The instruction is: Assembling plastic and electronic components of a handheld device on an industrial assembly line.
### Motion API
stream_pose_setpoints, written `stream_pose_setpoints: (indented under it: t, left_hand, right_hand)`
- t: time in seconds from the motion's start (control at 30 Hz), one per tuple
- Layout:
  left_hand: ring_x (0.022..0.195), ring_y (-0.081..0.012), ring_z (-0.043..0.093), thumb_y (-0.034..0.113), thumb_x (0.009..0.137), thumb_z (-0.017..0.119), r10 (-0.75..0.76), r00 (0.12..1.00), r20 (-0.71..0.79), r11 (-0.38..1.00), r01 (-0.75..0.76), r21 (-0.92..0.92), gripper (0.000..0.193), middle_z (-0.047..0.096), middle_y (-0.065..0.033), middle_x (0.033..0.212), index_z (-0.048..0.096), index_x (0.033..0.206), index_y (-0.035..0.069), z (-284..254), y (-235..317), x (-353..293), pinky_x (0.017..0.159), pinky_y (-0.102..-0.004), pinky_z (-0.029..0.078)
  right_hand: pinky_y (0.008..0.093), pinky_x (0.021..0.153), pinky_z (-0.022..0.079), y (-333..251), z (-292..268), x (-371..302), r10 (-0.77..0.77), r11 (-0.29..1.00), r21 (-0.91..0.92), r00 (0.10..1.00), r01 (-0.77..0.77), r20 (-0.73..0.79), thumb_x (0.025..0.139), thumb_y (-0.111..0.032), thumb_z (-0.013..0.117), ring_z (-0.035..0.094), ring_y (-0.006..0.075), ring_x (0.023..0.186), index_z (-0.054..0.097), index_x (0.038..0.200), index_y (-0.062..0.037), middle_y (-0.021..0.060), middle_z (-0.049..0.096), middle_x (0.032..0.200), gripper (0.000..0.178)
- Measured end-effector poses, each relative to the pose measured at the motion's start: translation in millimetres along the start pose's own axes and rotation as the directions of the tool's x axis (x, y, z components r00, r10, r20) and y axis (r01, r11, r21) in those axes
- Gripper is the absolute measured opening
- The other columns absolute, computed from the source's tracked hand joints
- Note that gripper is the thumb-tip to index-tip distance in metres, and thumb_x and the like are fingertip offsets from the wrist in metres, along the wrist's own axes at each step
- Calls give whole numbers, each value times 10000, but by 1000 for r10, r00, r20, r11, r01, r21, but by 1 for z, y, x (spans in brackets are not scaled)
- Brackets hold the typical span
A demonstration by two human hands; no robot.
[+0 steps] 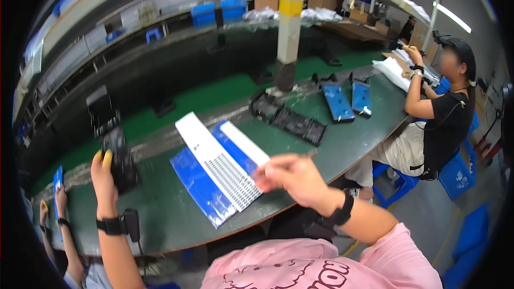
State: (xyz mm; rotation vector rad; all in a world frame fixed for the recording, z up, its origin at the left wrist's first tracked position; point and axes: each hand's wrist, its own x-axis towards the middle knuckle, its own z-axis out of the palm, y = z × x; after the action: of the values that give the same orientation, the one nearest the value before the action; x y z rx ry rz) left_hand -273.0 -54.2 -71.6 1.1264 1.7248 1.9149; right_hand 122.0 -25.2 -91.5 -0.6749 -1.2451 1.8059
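My left hand, with yellow covers on its fingertips, grips a long black plastic housing tilted up over the table's left part. My right hand is closed in a pinch beside the right edge of a white label sheet printed with rows of small dark labels. Blur hides what sits between its fingertips; a small thin dark tip shows above the knuckles. Under the label sheet lies a glossy blue sheet, and a second white strip rests on blue backing beside it.
Another black housing lies on the green table beyond the sheets. Two blue trays are farther right, near a white pillar. A co-worker sits at the right; another person's hands work at far left.
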Motion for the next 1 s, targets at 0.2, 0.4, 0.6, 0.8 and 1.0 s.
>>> stream_pose_setpoints:
  t: [0.2,0.4,0.6,0.8,1.0]
  left_hand:
    - [772,-95,531,120,842,481,-122,944,306,811,272,-518,177,553,-23,883,490,990,24,102,26,-19,676,-228,446]
    - [817,-102,539,154,854,477,-211,930,302,762,350,-545,229,557,-40,926,458,1044,28,115,3,-35,711,-234,456]
    - [871,-125,537,154,867,453,-316,922,224,673,384,-632,259,536,-49,1001,414,1101,52,113,-13,-35,739,-248,455]
    - [981,-148,491,146,883,405,-270,948,170,689,313,-654,298,501,-71,1068,365,1161,48,112,-5,-40,833,-285,425]
    - [1002,-160,487,132,884,388,-321,935,147,692,338,-638,309,479,-85,1104,343,1181,58,119,6,-46,844,-296,425]
  right_hand:
    - [225,456,466,10,7,107,100,994,-51,995,-101,-11,824,-164,519,574,142,590,508,831,30,122,573,734,195]
    - [171,393,392,32,1,146,-2,983,-184,997,16,76,795,-94,546,538,89,514,512,805,22,115,583,672,122]
    - [152,354,345,44,1,150,52,983,-179,998,-46,26,772,-48,553,502,55,461,512,798,28,92,566,629,91]
    - [142,365,342,43,2,151,86,977,-198,996,-79,25,777,-48,551,496,43,463,514,830,33,85,568,632,104]
    - [142,369,344,41,5,151,88,979,-186,996,-84,15,777,-47,552,496,45,462,517,854,40,81,568,632,122]
